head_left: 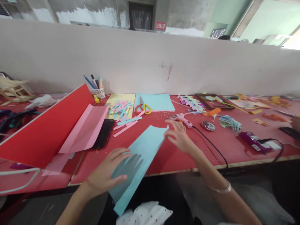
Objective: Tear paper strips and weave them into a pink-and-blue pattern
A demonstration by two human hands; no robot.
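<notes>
Red tabletop (168,159), white partition (126,59) behind; blue sheet (144,148) overhangs.

The long light-blue paper sheet (145,147) is a slender rectangle, slanting from its far end over the red desk (173,156) to its near end past the front edge. A lengthwise crease seems to run beside its right side. A hand-shaped shadow darkens the middle; the far right corner curls slightly.
</notes>
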